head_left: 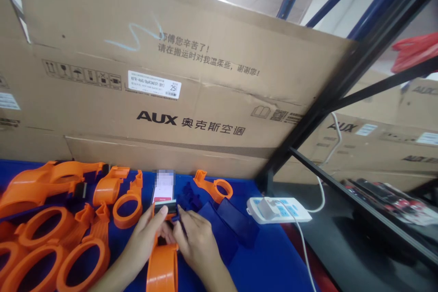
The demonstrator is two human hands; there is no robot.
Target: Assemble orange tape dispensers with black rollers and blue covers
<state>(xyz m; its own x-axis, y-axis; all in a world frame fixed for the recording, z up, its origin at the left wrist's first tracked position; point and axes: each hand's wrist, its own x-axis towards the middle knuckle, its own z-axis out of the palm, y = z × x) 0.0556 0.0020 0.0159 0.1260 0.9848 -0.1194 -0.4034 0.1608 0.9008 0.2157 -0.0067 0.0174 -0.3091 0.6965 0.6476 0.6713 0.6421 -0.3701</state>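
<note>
Both my hands meet low in the middle over an orange plastic tape dispenser (162, 268) that lies on the blue table (273, 260). My left hand (148, 236) grips its upper end, thumb resting on a small black part (165, 209) at the top. My right hand (195, 241) pinches the same black part from the right side. Both hands are closed. A phone (163, 188) with a lit screen stands just behind them.
Several orange dispenser frames (82, 260) and rings (127, 209) crowd the left of the table. Dark blue plastic pieces (236, 221) lie right of my hands. A white power strip (278, 209) with cable sits at the table's right edge. Large cardboard boxes (191, 100) wall the back; a black shelf frame (342, 86) stands right.
</note>
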